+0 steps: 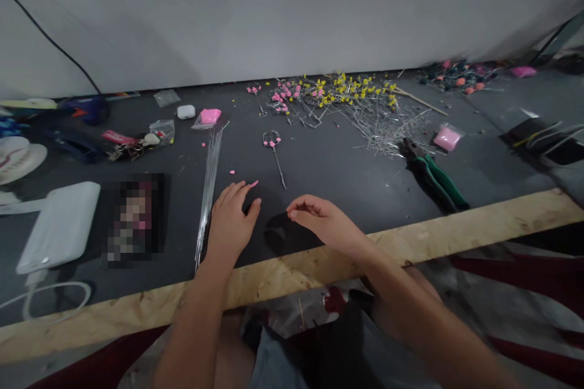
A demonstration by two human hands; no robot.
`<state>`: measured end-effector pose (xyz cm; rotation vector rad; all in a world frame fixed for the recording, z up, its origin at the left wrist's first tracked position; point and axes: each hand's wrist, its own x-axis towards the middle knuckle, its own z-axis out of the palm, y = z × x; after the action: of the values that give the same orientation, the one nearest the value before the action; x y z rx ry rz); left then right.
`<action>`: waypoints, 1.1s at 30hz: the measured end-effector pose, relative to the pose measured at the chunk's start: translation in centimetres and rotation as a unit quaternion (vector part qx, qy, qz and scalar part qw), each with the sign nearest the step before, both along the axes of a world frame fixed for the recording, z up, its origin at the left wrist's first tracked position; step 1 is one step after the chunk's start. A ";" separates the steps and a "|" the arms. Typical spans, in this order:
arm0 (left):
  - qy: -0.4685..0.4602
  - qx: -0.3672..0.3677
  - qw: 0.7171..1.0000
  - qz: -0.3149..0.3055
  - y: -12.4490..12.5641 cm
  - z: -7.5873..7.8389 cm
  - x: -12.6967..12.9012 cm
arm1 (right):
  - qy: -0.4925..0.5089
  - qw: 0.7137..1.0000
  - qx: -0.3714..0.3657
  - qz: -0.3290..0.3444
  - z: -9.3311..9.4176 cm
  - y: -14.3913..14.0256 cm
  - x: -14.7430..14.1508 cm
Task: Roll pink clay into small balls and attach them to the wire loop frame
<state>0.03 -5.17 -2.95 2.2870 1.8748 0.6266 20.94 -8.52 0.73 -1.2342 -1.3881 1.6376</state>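
My left hand (232, 219) lies on the dark tabletop, palm down and fingers stretched out. A small pink roll of clay (254, 183) sits at its index fingertip, and a tiny pink bit (232, 172) lies just beyond. Under and beside that hand runs a bundle of thin straight wires (210, 185). My right hand (322, 219) hovers near the front edge, fingers curled and thumb against them; whatever they may pinch is too small to make out. Between and beyond the hands lies a twisted wire piece (277, 161) with a netted round head and several pink blobs.
Along the wall lie wire stems with yellow blobs (351, 90), pink-tipped ones (285, 94) and a heap of loose wires (392, 127). Green-handled pliers (435, 179) and a pink clay packet (448, 137) are at right. A white power bank (61, 225) and another pink packet (208, 117) are left.
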 end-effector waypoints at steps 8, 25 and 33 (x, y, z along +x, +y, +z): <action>0.114 -0.020 0.993 0.000 -0.3 0.9 1.3 | -0.010 1.000 0.011 0.004 -0.2 -0.1 0.1; 0.023 -0.028 0.999 0.012 0.2 0.4 0.8 | -0.008 1.000 0.012 0.005 -0.1 -0.1 0.2; 0.030 -0.026 0.999 0.008 0.8 0.7 0.4 | -0.012 1.000 0.012 0.004 0.1 -0.1 0.1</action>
<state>0.47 -4.37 -2.24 2.2858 1.9140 0.5100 21.02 -8.58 0.83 -1.2404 -1.4241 1.6122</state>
